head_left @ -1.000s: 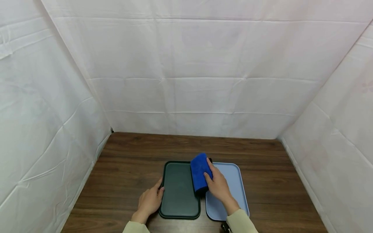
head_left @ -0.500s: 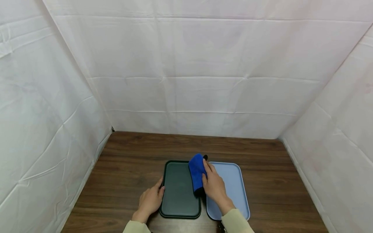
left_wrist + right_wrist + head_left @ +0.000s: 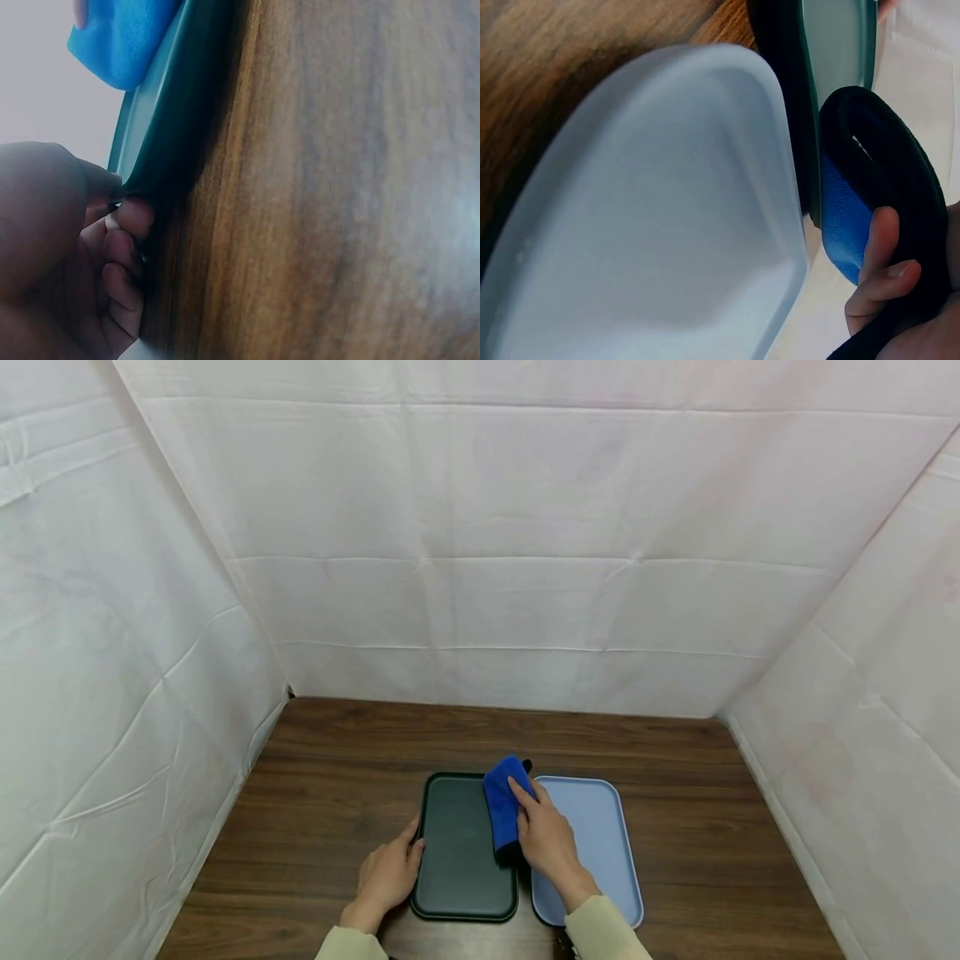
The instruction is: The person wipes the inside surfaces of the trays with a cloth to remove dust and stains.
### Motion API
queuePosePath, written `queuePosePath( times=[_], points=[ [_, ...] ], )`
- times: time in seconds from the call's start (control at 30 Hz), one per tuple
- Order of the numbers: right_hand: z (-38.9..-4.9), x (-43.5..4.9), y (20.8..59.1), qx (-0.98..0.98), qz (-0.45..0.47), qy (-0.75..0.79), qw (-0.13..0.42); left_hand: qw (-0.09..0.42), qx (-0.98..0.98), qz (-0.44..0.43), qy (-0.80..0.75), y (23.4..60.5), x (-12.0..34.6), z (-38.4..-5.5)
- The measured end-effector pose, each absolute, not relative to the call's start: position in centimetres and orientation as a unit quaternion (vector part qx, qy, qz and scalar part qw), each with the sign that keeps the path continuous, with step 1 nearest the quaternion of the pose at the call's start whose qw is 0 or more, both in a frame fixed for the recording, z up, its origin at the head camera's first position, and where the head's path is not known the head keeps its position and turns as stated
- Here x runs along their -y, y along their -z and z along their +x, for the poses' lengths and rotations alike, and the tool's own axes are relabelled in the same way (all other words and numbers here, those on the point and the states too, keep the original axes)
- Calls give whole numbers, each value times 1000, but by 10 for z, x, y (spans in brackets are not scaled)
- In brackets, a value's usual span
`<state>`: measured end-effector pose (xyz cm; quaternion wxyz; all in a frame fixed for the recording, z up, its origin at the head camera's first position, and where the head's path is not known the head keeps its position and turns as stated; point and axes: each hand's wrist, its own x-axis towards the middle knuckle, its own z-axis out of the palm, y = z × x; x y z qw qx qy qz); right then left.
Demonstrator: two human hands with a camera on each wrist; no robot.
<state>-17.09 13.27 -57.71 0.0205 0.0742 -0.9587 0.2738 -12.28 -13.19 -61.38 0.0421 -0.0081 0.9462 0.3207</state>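
A dark green rectangular tray (image 3: 456, 852) lies on the wooden table, a light blue tray (image 3: 603, 835) beside it on the right. My left hand (image 3: 386, 872) pinches the green tray's left rim, thumb on top and fingers beneath the edge, as the left wrist view shows. In my right hand (image 3: 547, 843) is a folded blue cloth (image 3: 504, 802) with black edging, held over the right part of the green tray. The right wrist view shows fingers curled on the cloth's dark folded side (image 3: 900, 180). My right forearm crosses above the light blue tray.
White fabric walls (image 3: 517, 527) enclose the table at the back and both sides. Brown wooden tabletop (image 3: 337, 777) surrounds the two trays. A small dark object (image 3: 566, 943) shows at the front, beside my right sleeve.
My right hand and the cloth have shifted slightly left along the green tray's right side. My left hand keeps its hold on the left rim.
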Motion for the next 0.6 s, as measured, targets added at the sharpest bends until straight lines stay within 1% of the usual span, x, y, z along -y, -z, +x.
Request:
queuePosePath(
  times=[0.6],
  points=[
    [-175,-119,578,968,73,-241,-12,43,-947,-5,-318,613,132,-122]
  ],
)
